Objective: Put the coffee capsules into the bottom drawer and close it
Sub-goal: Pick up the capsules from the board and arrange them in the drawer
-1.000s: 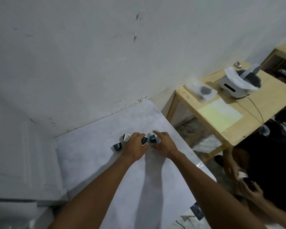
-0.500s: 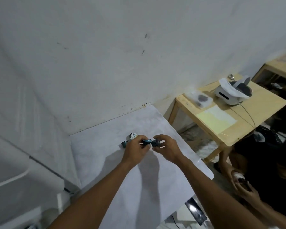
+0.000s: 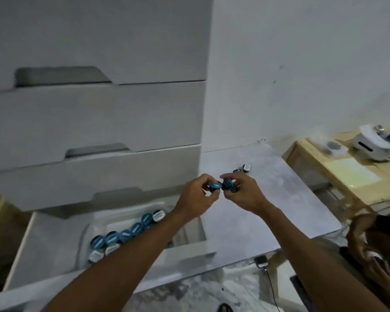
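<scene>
My left hand (image 3: 197, 195) grips a blue-lidded coffee capsule (image 3: 214, 185), raised above the grey table. My right hand (image 3: 243, 192) holds another blue capsule (image 3: 228, 185) right beside it, the two capsules almost touching. Two more capsules (image 3: 242, 169) lie on the grey table (image 3: 279, 212) just behind my right hand. The bottom drawer (image 3: 54, 248) of the white drawer unit stands pulled out at lower left. Inside it a row of several blue-lidded capsules (image 3: 126, 234) lies on a clear plastic sheet, partly hidden by my left forearm.
The white drawer unit (image 3: 95, 122) has its upper drawers shut. A wooden side table (image 3: 347, 176) at right carries a white headset (image 3: 367, 144). Another person's hand (image 3: 367, 242) shows at the lower right. A cable and small device (image 3: 261, 261) lie on the floor.
The view has swung left, bringing the drawer unit and open bottom drawer into sight. Both hands have lifted off the table with a capsule each and moved left toward the drawer.
</scene>
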